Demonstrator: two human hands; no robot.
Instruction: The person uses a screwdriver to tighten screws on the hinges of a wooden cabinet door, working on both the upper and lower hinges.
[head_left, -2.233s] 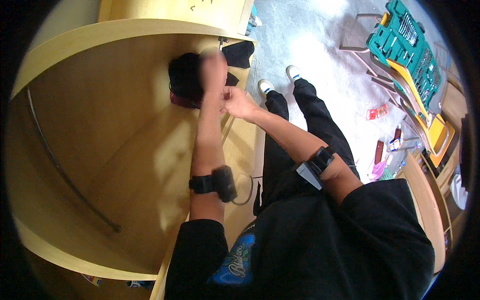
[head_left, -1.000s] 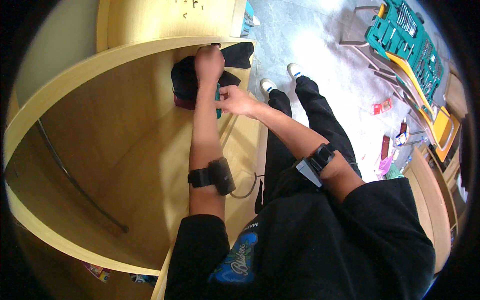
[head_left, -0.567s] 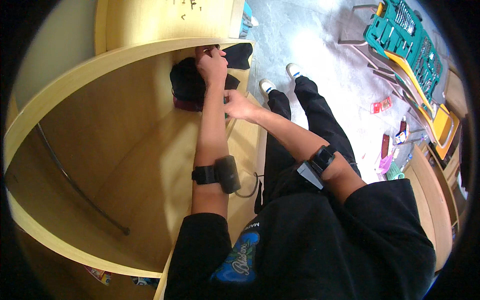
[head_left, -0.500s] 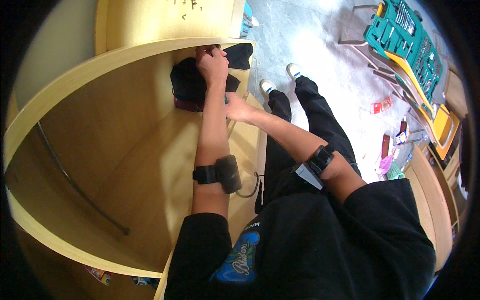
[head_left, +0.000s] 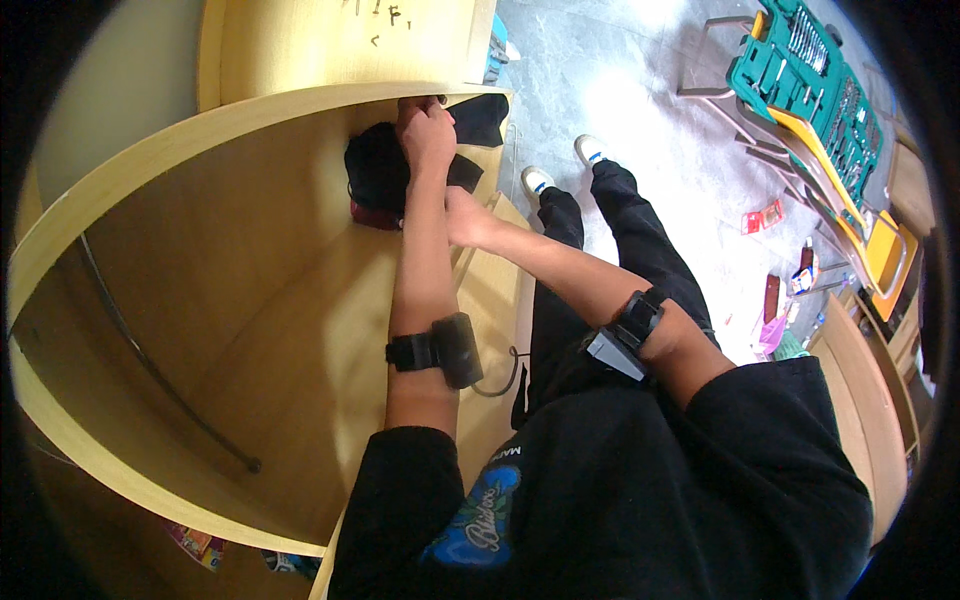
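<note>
Inside a pale wooden cabinet (head_left: 300,260), my left hand (head_left: 428,135) reaches up against the panel at the far end. Its fingers are curled around a small dark thing that I cannot make out. Just below and to the right, my right hand (head_left: 468,217) looks closed, but its fingers are partly hidden behind my left forearm; what it holds is out of sight. Beneath my left hand lies a black cloth item (head_left: 375,165) with a dark red part (head_left: 376,215) at its lower edge. Another black cloth piece (head_left: 482,118) rests in the corner to its right.
A metal rod (head_left: 150,350) crosses the cabinet's left part. Right of the cabinet, on grey floor tiles, are my feet in white shoes (head_left: 538,180). An open green tool case (head_left: 810,75) lies on folding chairs at the far right. Small red packets (head_left: 762,217) are on the floor.
My right hand has shifted slightly left behind my left forearm, and the bit of green that showed at it is now hidden. My left hand stays at the panel. The view has tilted slightly.
</note>
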